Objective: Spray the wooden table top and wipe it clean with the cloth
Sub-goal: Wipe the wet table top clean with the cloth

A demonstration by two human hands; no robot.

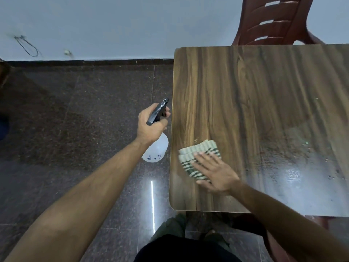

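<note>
The wooden table top [255, 95] fills the right half of the view. Its right part looks wet and shiny. A folded cloth with green and white stripes [200, 150] lies near the table's left front corner. My right hand [217, 173] presses flat on the cloth, fingers spread and pointing left. My left hand [151, 123] grips a spray bottle [157, 148] with a white body and a black trigger head. The bottle hangs over the floor just left of the table edge, its nozzle pointing away from me.
A reddish-brown plastic chair [277, 21] stands behind the table's far edge. Dark speckled floor tiles [75, 120] spread to the left, ending at a pale wall [113, 25]. My legs show below the table's front edge.
</note>
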